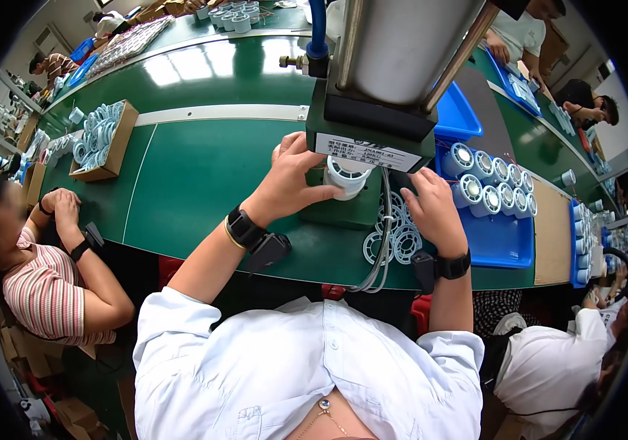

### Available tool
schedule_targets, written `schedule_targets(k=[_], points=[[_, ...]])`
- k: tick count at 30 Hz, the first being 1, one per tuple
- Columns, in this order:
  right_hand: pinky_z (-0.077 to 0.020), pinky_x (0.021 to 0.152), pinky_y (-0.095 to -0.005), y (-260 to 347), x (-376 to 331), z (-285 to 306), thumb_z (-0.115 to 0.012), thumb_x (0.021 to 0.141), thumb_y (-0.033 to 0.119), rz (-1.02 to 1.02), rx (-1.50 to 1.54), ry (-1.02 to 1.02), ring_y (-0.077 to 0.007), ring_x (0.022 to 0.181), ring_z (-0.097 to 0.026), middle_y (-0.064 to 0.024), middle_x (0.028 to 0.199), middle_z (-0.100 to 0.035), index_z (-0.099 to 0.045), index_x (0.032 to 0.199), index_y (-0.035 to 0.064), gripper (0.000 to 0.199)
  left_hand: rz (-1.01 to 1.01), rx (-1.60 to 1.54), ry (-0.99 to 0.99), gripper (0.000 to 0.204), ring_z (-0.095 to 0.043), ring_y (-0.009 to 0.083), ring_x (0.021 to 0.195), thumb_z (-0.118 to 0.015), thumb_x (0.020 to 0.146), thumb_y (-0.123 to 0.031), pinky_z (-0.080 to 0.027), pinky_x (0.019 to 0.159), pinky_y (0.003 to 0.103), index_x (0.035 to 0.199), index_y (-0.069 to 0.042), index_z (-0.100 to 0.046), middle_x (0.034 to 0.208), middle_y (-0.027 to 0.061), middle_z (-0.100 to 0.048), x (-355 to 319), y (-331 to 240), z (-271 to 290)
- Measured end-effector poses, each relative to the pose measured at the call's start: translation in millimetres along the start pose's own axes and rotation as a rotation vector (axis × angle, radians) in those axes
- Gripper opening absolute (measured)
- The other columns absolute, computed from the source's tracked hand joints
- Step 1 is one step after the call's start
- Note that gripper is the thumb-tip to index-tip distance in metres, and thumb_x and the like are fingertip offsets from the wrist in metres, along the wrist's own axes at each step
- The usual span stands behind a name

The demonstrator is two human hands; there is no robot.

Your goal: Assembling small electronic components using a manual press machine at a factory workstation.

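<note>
My left hand (296, 180) is at the left of a white cylindrical housing (348, 181) under a press head (372, 136). Its thumb and index finger close against the housing's side; the press head covers the housing's top in part. To the right of the press, my right hand (435, 209) has its fingers apart and slightly bent, close to the head's lower corner. I see nothing held in it. Grey cables (386, 242) hang between the hands, in front of loose white slotted rings (406, 244) on the green table.
A blue tray (501, 253) with rows of white housings (491, 199) stands at the right, beside another blue tray (457, 110). At the left is a cardboard box (120, 139) of white rings. A person in a striped shirt (46, 297) sits at the left; others work around.
</note>
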State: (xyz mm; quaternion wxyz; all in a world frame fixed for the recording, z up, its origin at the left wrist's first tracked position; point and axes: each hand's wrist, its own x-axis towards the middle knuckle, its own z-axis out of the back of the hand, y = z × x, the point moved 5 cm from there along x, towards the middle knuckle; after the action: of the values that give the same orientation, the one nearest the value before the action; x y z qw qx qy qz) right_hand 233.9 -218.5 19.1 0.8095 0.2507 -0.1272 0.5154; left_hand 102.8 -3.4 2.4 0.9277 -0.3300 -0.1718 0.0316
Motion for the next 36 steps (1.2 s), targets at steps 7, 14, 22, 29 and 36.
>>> schedule_targets(k=[7, 14, 22, 29, 36], points=[[-0.0433, 0.089, -0.0441, -5.1, 2.8, -19.0, -0.059, 0.088, 0.010, -0.013, -0.006, 0.098, -0.0341, 0.098, -0.058, -0.0144, 0.102, -0.064, -0.065, 0.111, 0.0015, 0.026, 0.059, -0.317, -0.129, 0.052, -0.038, 0.0335, 0.135, -0.060, 0.092, -0.037, -0.026, 0.110, 0.051, 0.133, -0.006, -0.054, 0.141, 0.0138, -0.047, -23.2, 66.8, 22.2], [-0.0470, 0.085, -0.0413, 10.9, 22.4, -5.0, -0.064, 0.087, 0.014, 0.008, 0.063, 0.097, -0.0320, 0.094, -0.062, -0.0152, 0.100, -0.068, -0.065, 0.111, 0.0015, 0.027, 0.195, 0.398, 0.084, 0.055, -0.033, 0.0338, 0.139, -0.059, 0.092, -0.035, -0.025, 0.112, 0.053, 0.138, -0.007, -0.048, 0.145, 0.0146, -0.043, -29.7, 69.2, 7.7], [-0.0494, 0.087, -0.0359, 62.4, 59.4, -23.5, -0.079, 0.076, 0.021, -0.250, 0.651, 0.176, -0.0275, 0.100, -0.062, -0.0142, 0.104, -0.067, -0.061, 0.112, 0.0010, 0.045, 0.134, 0.435, 0.038, 0.054, -0.033, 0.0328, 0.139, -0.060, 0.091, -0.033, -0.023, 0.112, 0.053, 0.138, -0.010, -0.049, 0.144, 0.0148, -0.044, -25.9, 72.4, -0.5], [-0.0485, 0.090, -0.0305, 8.3, 12.2, 34.4, -0.077, 0.076, 0.015, -0.275, 0.497, -0.196, -0.0171, 0.104, -0.061, -0.0097, 0.114, -0.063, -0.051, 0.126, 0.0023, 0.057, 0.064, 0.502, 0.008, 0.053, -0.042, 0.0351, 0.129, -0.062, 0.089, -0.027, -0.029, 0.109, 0.045, 0.136, -0.005, -0.050, 0.136, 0.0174, -0.049, -36.2, 75.4, 5.6], [-0.0480, 0.092, -0.0325, -167.4, -145.7, 105.0, -0.073, 0.078, 0.011, -0.797, 0.170, -0.516, -0.0205, 0.105, -0.060, -0.0128, 0.117, -0.060, -0.049, 0.127, -0.0001, 0.056, 0.146, 0.469, 0.075, 0.054, -0.040, 0.0350, 0.131, -0.062, 0.089, -0.025, -0.028, 0.111, 0.045, 0.137, -0.003, -0.049, 0.137, 0.0176, -0.048, -30.8, 54.6, 6.1]])
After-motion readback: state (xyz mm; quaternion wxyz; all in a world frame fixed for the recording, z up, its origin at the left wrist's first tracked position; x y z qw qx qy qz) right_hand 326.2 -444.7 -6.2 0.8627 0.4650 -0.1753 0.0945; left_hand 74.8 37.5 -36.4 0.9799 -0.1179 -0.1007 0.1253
